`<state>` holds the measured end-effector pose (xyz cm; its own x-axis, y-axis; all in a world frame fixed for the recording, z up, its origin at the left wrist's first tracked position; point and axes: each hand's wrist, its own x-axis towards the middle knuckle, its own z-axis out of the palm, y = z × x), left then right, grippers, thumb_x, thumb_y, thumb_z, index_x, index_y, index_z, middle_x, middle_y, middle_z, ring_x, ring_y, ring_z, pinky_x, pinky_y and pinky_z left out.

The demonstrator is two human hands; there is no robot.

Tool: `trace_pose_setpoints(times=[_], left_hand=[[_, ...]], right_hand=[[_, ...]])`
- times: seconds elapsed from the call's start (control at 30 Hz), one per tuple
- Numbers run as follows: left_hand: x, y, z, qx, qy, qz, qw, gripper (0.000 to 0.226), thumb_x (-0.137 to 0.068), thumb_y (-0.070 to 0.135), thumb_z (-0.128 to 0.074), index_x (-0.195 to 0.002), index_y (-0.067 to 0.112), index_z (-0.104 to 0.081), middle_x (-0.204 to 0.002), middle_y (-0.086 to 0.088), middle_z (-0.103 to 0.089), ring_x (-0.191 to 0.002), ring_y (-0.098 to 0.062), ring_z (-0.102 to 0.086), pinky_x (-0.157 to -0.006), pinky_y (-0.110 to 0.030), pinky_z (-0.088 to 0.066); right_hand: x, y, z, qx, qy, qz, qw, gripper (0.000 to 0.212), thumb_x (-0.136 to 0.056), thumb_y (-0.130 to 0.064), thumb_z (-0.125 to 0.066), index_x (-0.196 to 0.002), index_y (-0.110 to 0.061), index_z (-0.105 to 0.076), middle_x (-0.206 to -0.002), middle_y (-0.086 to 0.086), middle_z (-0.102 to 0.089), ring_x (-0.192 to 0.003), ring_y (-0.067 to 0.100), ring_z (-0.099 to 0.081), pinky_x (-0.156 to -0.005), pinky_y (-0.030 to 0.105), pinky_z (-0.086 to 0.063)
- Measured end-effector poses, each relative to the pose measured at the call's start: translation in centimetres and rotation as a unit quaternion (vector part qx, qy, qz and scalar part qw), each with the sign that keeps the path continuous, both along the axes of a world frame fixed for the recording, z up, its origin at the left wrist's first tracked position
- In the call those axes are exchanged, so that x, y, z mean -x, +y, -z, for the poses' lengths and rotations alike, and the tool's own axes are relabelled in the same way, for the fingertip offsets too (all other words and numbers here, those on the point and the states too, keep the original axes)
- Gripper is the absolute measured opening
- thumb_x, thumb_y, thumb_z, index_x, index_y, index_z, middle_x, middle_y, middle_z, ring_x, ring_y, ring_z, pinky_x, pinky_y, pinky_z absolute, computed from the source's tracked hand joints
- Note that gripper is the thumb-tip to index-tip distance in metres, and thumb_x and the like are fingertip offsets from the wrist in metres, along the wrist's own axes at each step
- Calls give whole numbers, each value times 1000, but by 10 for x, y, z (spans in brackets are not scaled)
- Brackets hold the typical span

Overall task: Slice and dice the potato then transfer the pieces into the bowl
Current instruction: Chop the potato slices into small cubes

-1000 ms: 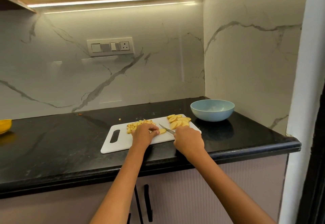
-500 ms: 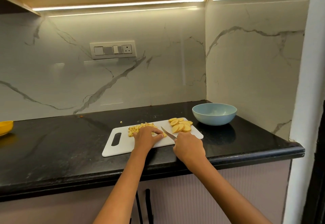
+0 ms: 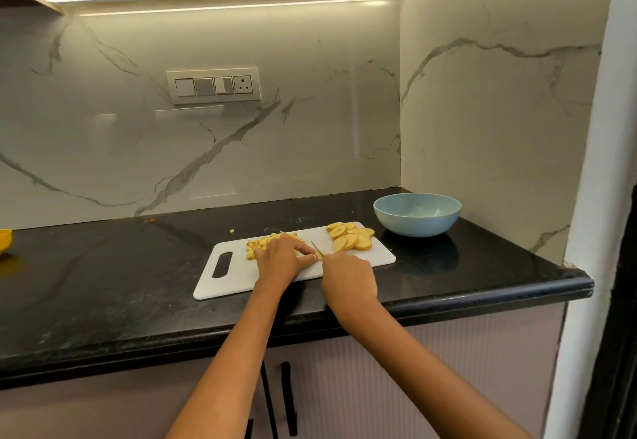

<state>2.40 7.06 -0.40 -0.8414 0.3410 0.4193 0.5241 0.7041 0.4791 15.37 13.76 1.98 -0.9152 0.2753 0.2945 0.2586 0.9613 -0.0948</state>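
A white cutting board (image 3: 238,275) lies on the black counter. Round potato slices (image 3: 351,240) are piled at its far right end, and small diced pieces (image 3: 260,243) lie at its middle back. My left hand (image 3: 281,259) rests on the board and pinches a potato piece under its fingertips, mostly hidden. My right hand (image 3: 348,278) grips a knife (image 3: 317,249) whose blade tip points away, right beside my left fingertips. An empty light blue bowl (image 3: 417,214) stands to the right of the board.
The black counter (image 3: 103,283) runs left, with a yellow object (image 3: 5,240) at the left frame edge. Marble walls close the back and right. One stray potato bit (image 3: 232,230) lies behind the board. Cabinet doors with black handles (image 3: 287,400) are below.
The knife blade has come closer to my left fingertips and shows less of its length. Both hands stay at the same place on the board.
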Motion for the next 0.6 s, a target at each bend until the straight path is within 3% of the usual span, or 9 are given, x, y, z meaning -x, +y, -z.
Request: trace_pose_setpoints(times=[0.2, 0.33, 0.47, 0.6], left_hand=[[4, 1, 2, -5, -5, 1, 1000, 13, -83, 35, -67, -92, 29, -74, -111, 10, -67, -114, -14, -51, -102, -45, -25], [3, 0, 5, -17, -7, 7, 1000, 14, -84, 35, -65, -93, 29, -74, -113, 10, -66, -114, -15, -51, -102, -45, -23], [1, -2, 6, -24, -11, 17, 999, 18, -90, 31, -59, -103, 29, -71, -119, 8, -64, -114, -16, -51, -95, -40, -27], [2, -3, 5, -57, -8, -9, 998, 20, -90, 23, -59, -107, 26, -70, -120, 5, -64, -114, -16, -53, -99, -39, -34]], right_hand=[[-10, 4, 5, -45, -2, -16, 999, 26, -98, -10, -42, -122, -7, -52, -115, 10, -58, -100, 22, -60, -78, 29, -46], [-4, 11, 1, -6, -3, -4, 1000, 24, -99, -11, -42, -120, -8, -54, -115, 9, -59, -100, 21, -61, -81, 28, -47], [-7, 17, 3, 49, 9, 8, 999, 23, -98, -16, -46, -117, -9, -56, -112, 7, -61, -98, 18, -62, -79, 26, -47], [-8, 17, 3, 73, 15, 4, 997, 22, -97, -17, -47, -115, -8, -57, -109, 8, -61, -95, 18, -62, -79, 26, -48]])
